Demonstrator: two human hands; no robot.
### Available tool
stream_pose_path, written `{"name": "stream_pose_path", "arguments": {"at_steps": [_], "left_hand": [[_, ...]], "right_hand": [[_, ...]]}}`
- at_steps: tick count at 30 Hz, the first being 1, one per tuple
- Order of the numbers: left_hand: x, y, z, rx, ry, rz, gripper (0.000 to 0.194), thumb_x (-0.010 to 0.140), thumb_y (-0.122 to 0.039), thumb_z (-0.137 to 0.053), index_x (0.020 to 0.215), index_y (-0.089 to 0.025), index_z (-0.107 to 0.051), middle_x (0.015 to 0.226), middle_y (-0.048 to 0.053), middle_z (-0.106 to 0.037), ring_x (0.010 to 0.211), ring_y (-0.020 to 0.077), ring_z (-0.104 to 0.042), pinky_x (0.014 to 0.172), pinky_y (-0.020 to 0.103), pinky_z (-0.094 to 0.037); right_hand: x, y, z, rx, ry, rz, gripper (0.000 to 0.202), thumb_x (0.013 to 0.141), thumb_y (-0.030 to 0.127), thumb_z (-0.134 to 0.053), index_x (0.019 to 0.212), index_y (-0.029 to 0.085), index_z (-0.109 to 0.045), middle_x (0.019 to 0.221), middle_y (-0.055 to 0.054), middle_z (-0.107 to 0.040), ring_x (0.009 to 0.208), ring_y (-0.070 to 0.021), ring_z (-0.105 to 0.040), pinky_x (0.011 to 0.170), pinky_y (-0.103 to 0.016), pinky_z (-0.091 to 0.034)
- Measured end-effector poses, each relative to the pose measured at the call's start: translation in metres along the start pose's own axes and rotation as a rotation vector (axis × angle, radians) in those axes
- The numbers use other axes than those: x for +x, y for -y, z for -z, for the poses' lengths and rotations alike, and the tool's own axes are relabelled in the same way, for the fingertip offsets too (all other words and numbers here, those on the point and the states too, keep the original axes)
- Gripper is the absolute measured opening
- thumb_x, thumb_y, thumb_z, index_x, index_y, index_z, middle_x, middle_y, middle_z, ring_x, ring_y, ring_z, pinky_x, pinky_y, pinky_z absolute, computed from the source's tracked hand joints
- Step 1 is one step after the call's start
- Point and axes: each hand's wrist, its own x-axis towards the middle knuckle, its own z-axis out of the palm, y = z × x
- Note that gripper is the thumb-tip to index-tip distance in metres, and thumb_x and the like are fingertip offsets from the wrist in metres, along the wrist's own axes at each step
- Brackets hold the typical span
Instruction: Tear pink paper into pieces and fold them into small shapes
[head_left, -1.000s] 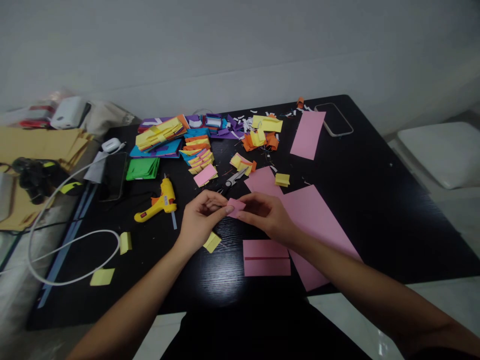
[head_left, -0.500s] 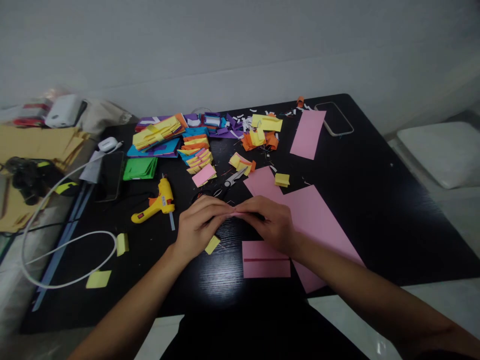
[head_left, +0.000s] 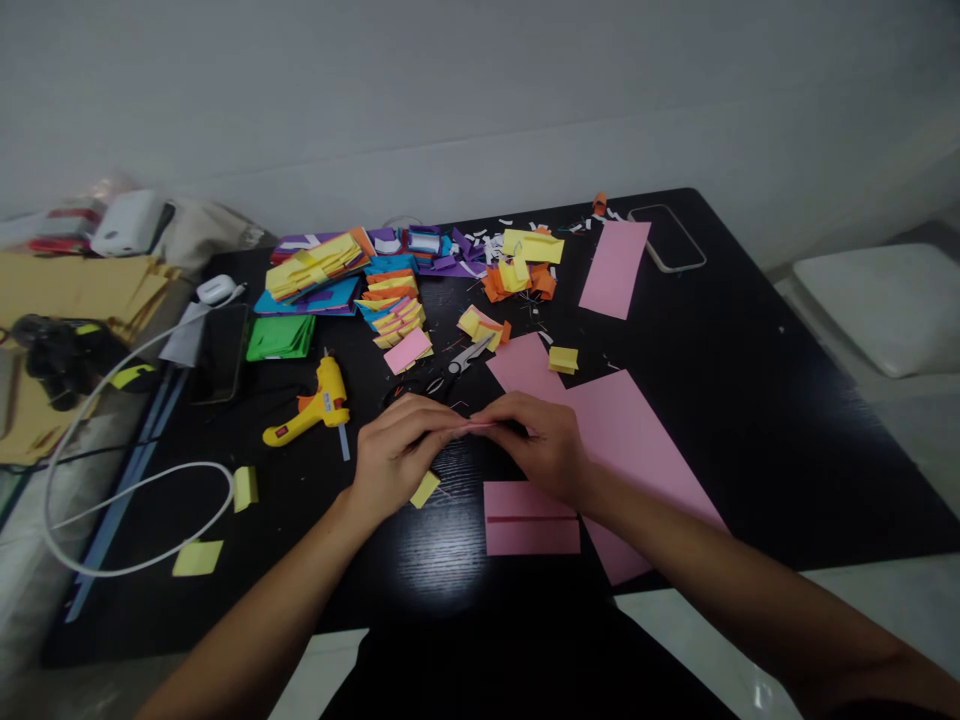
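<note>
Between my two hands is a small piece of pink paper (head_left: 480,427), mostly covered by fingers. My left hand (head_left: 405,455) pinches its left end, and my right hand (head_left: 536,440) pinches the right end; the fingertips nearly meet. Below my right hand lies a pink paper rectangle (head_left: 531,535) with a darker line across it. A large pink sheet (head_left: 637,450) extends under my right forearm, and another pink piece (head_left: 525,362) lies beyond the hand. Scissors (head_left: 457,368) with dark handles rest just past my left hand. A small yellow paper piece (head_left: 425,489) sits beneath my left hand.
A yellow glue gun (head_left: 319,405) lies left of my hands on the black table (head_left: 787,450). Folded coloured papers (head_left: 394,300) and green papers (head_left: 281,337) are stacked behind. Paper scraps (head_left: 521,275) litter the back. A white cable (head_left: 135,572) loops at left; a phone (head_left: 667,238) lies back right.
The pink paper between my fingertips looks slightly flatter now. Both hands stay in nearly the same place, and the things on the table have not moved.
</note>
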Motion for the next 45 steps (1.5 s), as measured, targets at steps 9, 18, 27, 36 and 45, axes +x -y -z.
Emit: {"name": "stream_pose_path", "arguments": {"at_steps": [9, 18, 27, 36, 45], "left_hand": [[0.001, 0.001, -0.003, -0.010, 0.007, 0.141, 0.007, 0.093, -0.015, -0.076, 0.097, -0.020, -0.079, 0.089, 0.003, -0.077, 0.083, 0.0150, -0.071, 0.076, 0.027, -0.056], [0.004, 0.001, -0.006, -0.306, -0.042, 0.528, 0.013, 0.091, -0.031, -0.078, 0.096, -0.019, -0.078, 0.084, 0.003, -0.078, 0.071, 0.0136, -0.070, 0.069, 0.025, -0.056], [0.011, 0.001, -0.006, -0.681, -0.004, 0.724, 0.027, 0.082, -0.037, -0.088, 0.089, -0.016, -0.073, 0.073, 0.000, -0.073, 0.063, 0.0101, -0.066, 0.063, 0.021, -0.056], [0.010, 0.001, -0.007, -0.694, 0.038, 0.732, 0.026, 0.083, -0.038, -0.086, 0.093, -0.015, -0.075, 0.075, 0.002, -0.074, 0.066, 0.0132, -0.068, 0.065, 0.026, -0.060], [0.007, 0.005, -0.007, -0.714, 0.025, 0.760, 0.027, 0.084, -0.039, -0.086, 0.092, -0.016, -0.075, 0.074, 0.003, -0.074, 0.065, 0.0138, -0.068, 0.064, 0.026, -0.057]], "right_hand": [[0.003, 0.000, 0.000, 0.124, 0.012, -0.234, 0.006, 0.091, 0.029, -0.081, 0.089, 0.024, -0.081, 0.087, -0.003, -0.081, 0.082, -0.0196, -0.076, 0.079, -0.033, -0.058], [0.009, -0.003, 0.001, 0.434, 0.026, -0.475, 0.022, 0.082, 0.036, -0.085, 0.098, 0.023, -0.077, 0.094, -0.003, -0.078, 0.088, -0.0196, -0.072, 0.083, -0.034, -0.058], [0.014, -0.008, 0.004, 0.879, 0.186, -0.606, 0.051, 0.071, 0.014, -0.085, 0.118, 0.030, -0.076, 0.113, -0.001, -0.077, 0.105, -0.0203, -0.070, 0.098, -0.038, -0.056], [0.013, -0.009, 0.003, 0.757, 0.150, -0.623, 0.048, 0.068, 0.023, -0.095, 0.113, 0.028, -0.078, 0.111, -0.001, -0.079, 0.102, -0.0186, -0.074, 0.100, -0.039, -0.058], [0.015, -0.009, 0.003, 0.772, 0.199, -0.588, 0.049, 0.068, 0.021, -0.094, 0.113, 0.027, -0.076, 0.107, -0.001, -0.078, 0.099, -0.0169, -0.073, 0.095, -0.036, -0.059]]}}
